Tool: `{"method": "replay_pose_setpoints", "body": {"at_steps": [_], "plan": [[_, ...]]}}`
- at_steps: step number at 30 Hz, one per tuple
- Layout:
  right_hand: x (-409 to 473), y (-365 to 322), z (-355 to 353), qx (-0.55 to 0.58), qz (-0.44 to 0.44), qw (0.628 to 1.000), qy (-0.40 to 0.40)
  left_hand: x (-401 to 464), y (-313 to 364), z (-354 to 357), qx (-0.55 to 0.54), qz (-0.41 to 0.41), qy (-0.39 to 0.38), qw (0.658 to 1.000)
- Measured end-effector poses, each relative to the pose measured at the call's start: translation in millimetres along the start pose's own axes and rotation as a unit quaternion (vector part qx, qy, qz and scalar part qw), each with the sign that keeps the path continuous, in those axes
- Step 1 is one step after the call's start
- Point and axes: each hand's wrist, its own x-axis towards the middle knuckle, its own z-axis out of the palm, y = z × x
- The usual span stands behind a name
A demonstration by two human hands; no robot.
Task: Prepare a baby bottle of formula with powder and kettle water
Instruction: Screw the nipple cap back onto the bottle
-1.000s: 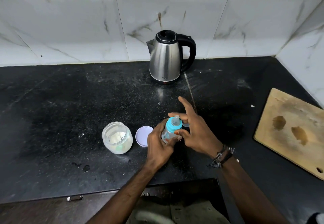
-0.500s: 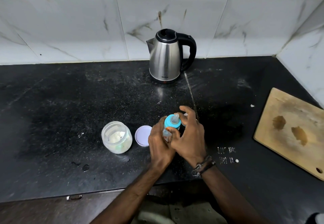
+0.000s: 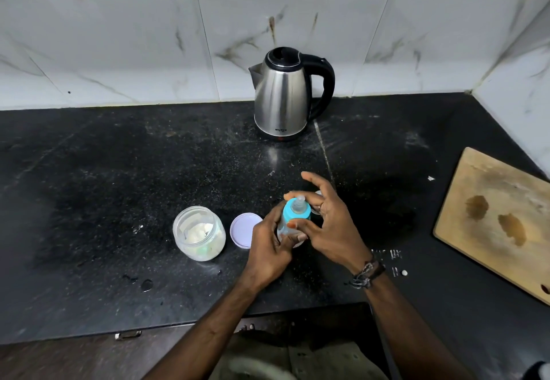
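A small clear baby bottle (image 3: 284, 229) with a blue screw ring and clear teat (image 3: 296, 210) stands on the black counter (image 3: 119, 189). My left hand (image 3: 268, 245) grips its body from the left. My right hand (image 3: 324, 224) pinches the blue ring between thumb and bent fingers, its index finger raised. An open clear jar (image 3: 199, 232) of white powder sits to the left, its pale round lid (image 3: 242, 230) lying beside it. The steel kettle (image 3: 282, 96) with a black handle stands at the back by the wall.
A wooden chopping board (image 3: 500, 216) lies at the right edge of the counter. Marble wall tiles (image 3: 119, 46) close off the back and right. Water drops (image 3: 145, 284) and a white speck (image 3: 404, 273) mark the counter's front. A drawer handle (image 3: 128, 335) shows below.
My right hand has turned on the blue ring: it wrapped over the top half a second ago, and now its fingers spread again with the index lifted. The bottle and left hand stay put.
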Motion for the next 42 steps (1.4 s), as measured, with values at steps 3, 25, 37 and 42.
{"method": "replay_pose_setpoints", "body": {"at_steps": [3, 25, 37, 42], "plan": [[-4, -1, 13, -0.066, -0.036, 0.995, 0.07, -3, 4, 4, 0.017, 0.018, 0.039, 0.999], [33, 48, -24, -0.268, 0.031, 0.949, 0.161, 5, -4, 8, -0.01, 0.005, 0.092, 0.996], [40, 84, -21, -0.278, 0.075, 0.952, 0.104, 3, -1, 8, -0.014, 0.009, 0.1, 0.995], [36, 47, -32, -0.073, 0.04, 0.989, 0.123, 5, -2, 6, -0.005, 0.015, 0.094, 0.995]]}}
